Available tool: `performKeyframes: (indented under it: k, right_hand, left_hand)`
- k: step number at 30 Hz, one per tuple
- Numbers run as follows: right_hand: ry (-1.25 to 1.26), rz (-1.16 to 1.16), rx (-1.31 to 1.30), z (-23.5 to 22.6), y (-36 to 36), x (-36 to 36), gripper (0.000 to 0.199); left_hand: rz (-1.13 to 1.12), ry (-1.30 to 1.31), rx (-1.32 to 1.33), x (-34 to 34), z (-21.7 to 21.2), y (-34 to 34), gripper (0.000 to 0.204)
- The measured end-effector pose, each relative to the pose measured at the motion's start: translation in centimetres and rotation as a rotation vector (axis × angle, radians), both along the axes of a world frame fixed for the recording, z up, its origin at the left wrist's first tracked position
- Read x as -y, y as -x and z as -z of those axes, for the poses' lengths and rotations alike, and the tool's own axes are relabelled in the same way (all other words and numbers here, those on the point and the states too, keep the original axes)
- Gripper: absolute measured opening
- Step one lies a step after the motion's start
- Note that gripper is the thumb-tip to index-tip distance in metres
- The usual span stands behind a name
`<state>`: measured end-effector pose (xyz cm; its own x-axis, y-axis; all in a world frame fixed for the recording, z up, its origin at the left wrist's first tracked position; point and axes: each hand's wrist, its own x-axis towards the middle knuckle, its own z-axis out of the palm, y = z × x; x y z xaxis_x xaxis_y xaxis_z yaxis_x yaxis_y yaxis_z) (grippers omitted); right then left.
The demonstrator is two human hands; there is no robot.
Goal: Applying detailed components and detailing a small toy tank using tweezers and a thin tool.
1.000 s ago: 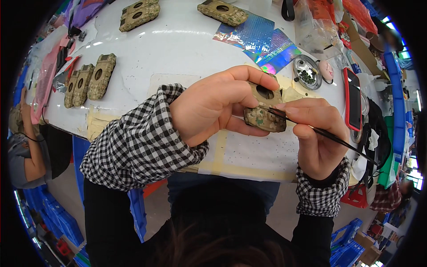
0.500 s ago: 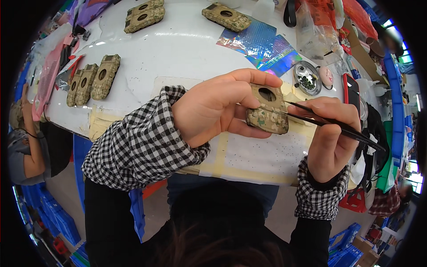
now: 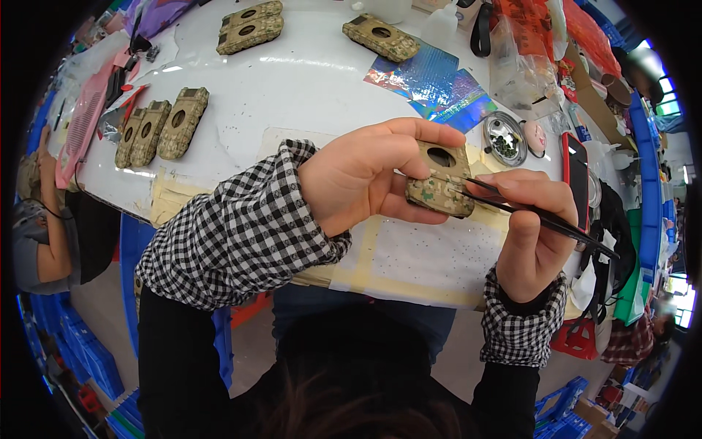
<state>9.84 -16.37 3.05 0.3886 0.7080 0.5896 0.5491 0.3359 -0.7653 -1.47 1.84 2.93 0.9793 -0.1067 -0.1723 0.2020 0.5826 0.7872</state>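
My left hand (image 3: 358, 172) is closed around a camouflage toy tank hull (image 3: 447, 192), gripping it by its edges. The hull has a round dark opening in its top face. Black tweezers (image 3: 574, 230) are pinched in my right hand (image 3: 530, 252), and their tips reach the hull's surface just below the opening. Whether a small part sits between the tips is too fine to see. Close by on the right lies a round metal dish (image 3: 504, 137) of small dark green pieces.
Similar hulls stand at the left (image 3: 183, 124), far left (image 3: 250, 29) and far middle (image 3: 380, 36) of the white table. Shiny holographic sheets (image 3: 439, 88), plastic bags (image 3: 515, 73) and a red-cased phone (image 3: 576, 172) lie rightward. Another person's arm (image 3: 50, 197) shows at the left edge.
The tweezers have moved left, their tips passing from the hull's right edge onto its surface. My left hand still holds the hull in much the same pose. The whole view has shifted slightly.
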Motion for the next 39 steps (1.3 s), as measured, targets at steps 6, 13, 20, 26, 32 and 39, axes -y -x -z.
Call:
performKeyframes:
  k: [6,13,20,26,32,39]
  right_hand:
    - [0.025,0.005,0.03,-0.29,0.06,0.15,0.02]
    - [0.048,0.023,0.05,-0.41,0.28,-0.14,0.018]
    - [0.045,0.048,0.072,-0.3,0.34,-0.24,0.018]
    - [0.042,0.053,0.1,-0.16,0.22,-0.28,0.018]
    - [0.045,0.057,0.094,-0.2,0.29,-0.25,0.017]
    - [0.056,0.064,0.095,-0.12,0.29,-0.26,0.017]
  left_hand:
    - [0.03,0.122,0.009,-0.07,0.27,-0.12,0.055]
    - [-0.018,0.117,-0.038,0.21,0.2,-0.06,0.053]
    - [-0.032,0.081,-0.056,0.34,-0.13,-0.03,0.052]
    - [-0.037,0.084,-0.057,0.34,-0.07,-0.01,0.051]
    - [-0.044,0.086,-0.063,0.39,-0.19,0.01,0.051]
    - [-0.049,0.085,-0.06,0.44,-0.17,0.03,0.051]
